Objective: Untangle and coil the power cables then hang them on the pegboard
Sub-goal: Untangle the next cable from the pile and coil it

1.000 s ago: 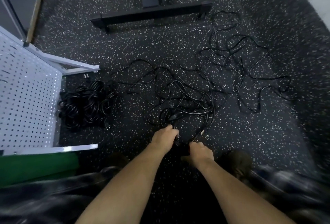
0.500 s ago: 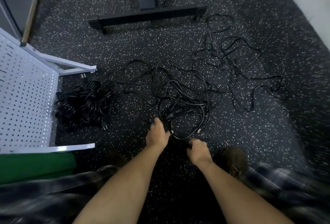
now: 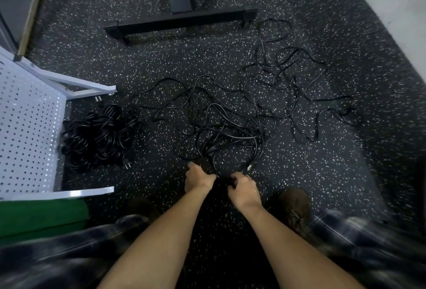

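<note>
Black rubber floor (image 3: pixel 161 70) flecked with white fills the room in view. The left hand (image 3: pixel 199 179) and right hand (image 3: pixel 244 188) sit close together low over it, both with fingers curled round strands at the near edge of the tangled cables (image 3: pixel 221 127), which spread on the floor just beyond the knuckles. A looser cable tangle (image 3: pixel 288 76) lies further out, beyond and right of the right hand. Left of the left hand rests a coiled cable bundle (image 3: pixel 96 136), and past it the white pegboard (image 3: pixel 27 127) on its frame. A green mat (image 3: pixel 41 217) lies nearer the body on that side. A brown shoe (image 3: pixel 295 205) stands just right of the right wrist. Far ahead of both hands a dark metal stand foot (image 3: pixel 179 24) crosses the floor, with a pale wall (image 3: pixel 391 0) off to the right
</note>
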Available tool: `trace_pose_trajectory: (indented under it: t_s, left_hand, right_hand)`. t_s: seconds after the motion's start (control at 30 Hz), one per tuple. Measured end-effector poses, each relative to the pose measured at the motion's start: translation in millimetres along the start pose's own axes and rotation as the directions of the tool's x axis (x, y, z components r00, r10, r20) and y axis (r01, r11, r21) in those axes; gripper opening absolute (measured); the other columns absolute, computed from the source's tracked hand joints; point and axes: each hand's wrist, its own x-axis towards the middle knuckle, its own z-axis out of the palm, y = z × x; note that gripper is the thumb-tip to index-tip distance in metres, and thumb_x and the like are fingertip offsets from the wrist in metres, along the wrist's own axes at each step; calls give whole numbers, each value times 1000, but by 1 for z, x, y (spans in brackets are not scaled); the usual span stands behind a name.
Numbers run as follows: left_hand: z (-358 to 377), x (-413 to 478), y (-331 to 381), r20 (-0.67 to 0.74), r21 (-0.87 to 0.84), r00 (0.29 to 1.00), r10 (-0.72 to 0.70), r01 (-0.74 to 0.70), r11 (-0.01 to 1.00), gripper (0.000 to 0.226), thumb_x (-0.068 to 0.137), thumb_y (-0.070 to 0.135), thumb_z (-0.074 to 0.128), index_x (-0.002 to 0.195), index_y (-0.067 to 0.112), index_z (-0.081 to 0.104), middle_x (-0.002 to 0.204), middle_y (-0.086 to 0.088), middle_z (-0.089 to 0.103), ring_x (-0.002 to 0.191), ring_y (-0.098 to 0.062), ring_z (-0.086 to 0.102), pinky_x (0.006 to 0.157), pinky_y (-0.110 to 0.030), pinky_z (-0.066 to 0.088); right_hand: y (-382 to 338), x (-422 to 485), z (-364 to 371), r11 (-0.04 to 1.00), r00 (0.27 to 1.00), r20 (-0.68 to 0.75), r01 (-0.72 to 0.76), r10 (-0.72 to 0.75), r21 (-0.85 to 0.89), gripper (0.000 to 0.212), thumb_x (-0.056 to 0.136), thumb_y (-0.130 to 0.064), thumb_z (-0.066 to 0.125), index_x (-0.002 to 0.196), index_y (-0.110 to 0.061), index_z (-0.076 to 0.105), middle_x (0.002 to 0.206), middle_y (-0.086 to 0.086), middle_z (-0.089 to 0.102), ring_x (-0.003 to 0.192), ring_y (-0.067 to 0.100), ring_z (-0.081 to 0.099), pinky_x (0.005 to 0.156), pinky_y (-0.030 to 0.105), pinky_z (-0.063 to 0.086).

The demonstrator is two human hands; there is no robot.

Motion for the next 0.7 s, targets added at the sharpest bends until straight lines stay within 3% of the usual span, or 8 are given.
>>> trace_pose_trajectory:
  t_s: [0.17,0.33,0.5,0.6,0.7]
  left_hand:
    - [-27,-2,5,-4,-80,998,66,-66,995,38,96,35,64,123,7,66,115,-11,70,79,-18,65,63,-31,47]
    - [-71,-28,19,-77,-107,974,215,-222,969,32,101,37,59,118,13,69,106,-6,71,85,-18,66,74,-33,51]
    - [-120,-77,51,-135,-71,866,482,-493,867,31,103,28,60,125,8,68,120,-8,70,96,-18,61,69,-17,41]
    - [-161,-110,76,-176,-56,793,583,-599,798,32,103,31,60,127,11,68,120,-9,71,111,-24,64,80,-22,39]
    - [-207,-147,103,-216,-56,698,682,-706,706,25,104,28,60,121,12,69,109,-3,71,99,-18,62,78,-22,37]
  right_hand:
    - [-17,-3,-12,999,1000,18,-16,15,51,44,97,-20,59,141,-19,59,129,5,65,115,21,63,99,37,54]
    - [-69,-22,-43,987,998,44,42,-50,154,38,103,-27,54,138,-17,64,131,7,67,119,23,63,97,25,47]
    - [-128,-45,-114,966,981,-53,195,-189,171,27,106,-27,52,122,-20,73,122,2,71,117,24,64,88,26,45]
    - [-151,-58,-156,952,971,-113,229,-210,201,21,106,-28,53,111,-25,73,117,0,73,110,24,67,93,31,51]
    - [-173,-78,-194,928,961,-145,268,-238,257,24,104,-31,55,95,-19,73,103,7,78,101,31,73,85,38,54]
